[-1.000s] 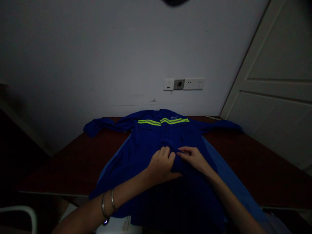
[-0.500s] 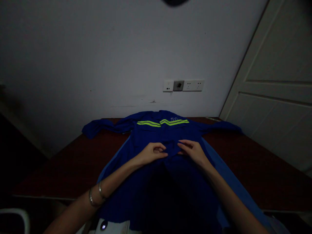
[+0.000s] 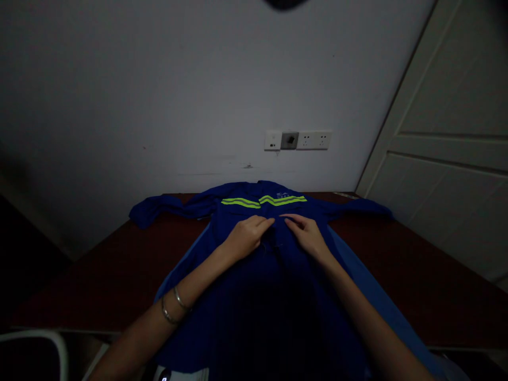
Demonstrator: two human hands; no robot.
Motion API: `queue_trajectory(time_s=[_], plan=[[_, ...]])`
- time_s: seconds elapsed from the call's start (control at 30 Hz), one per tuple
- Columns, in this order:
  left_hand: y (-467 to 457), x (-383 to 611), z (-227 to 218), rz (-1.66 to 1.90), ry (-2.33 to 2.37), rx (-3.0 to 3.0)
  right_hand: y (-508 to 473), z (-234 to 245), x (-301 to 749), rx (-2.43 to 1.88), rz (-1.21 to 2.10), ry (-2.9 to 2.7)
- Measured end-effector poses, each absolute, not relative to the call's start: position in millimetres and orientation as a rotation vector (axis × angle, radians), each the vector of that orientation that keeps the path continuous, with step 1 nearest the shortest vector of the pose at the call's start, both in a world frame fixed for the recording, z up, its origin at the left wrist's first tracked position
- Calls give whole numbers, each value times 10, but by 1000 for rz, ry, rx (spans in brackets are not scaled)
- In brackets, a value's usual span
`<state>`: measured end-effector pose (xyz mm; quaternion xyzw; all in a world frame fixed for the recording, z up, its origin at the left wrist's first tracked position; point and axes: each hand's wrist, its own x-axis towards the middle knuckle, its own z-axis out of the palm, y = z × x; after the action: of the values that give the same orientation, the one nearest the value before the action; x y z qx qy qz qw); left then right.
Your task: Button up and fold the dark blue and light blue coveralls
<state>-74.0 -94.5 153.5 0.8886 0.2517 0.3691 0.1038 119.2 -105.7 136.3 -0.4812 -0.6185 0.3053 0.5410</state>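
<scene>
A blue work jacket (image 3: 234, 280) lies front up, its sleeves spread out to both sides and yellow-green reflective bands (image 3: 283, 200) across the chest. My left hand (image 3: 246, 234) is closed in a pinch on the jacket's front edge, just below the bands. Opposite it, my right hand (image 3: 306, 234) pinches the other side of the front opening, thumb and fingertips close together. A narrow gap separates the two hands. Below them the front falls open in a dark fold, with loose threads faintly visible. The lower jacket is in deep shadow.
The jacket rests on a dark red-brown table (image 3: 400, 264) against a wall with a row of sockets (image 3: 313, 140). Lighter blue cloth (image 3: 369, 280) shows under its right side. A panelled door (image 3: 448, 132) stands at right, and a white curved frame (image 3: 59, 344) at lower left.
Both hands have moved up the jacket front, closer to the reflective bands. The left hand has turned over, its back now upward. The front below them now hangs more open.
</scene>
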Motion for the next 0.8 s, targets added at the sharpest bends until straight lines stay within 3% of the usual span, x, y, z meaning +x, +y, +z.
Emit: queue_trajectory(time_s=[0.33,0.47,0.8], plan=[[-852,-732,865,1173,621,3098,-1055,998,1128,-1131,659,-1405],[-850,-738,818,1327,647,3107,-1068,965,1146,-1064,543,-1458],[-870,-732,807,1307,645,2982,-1137,1017,1101,-1079,627,-1624]])
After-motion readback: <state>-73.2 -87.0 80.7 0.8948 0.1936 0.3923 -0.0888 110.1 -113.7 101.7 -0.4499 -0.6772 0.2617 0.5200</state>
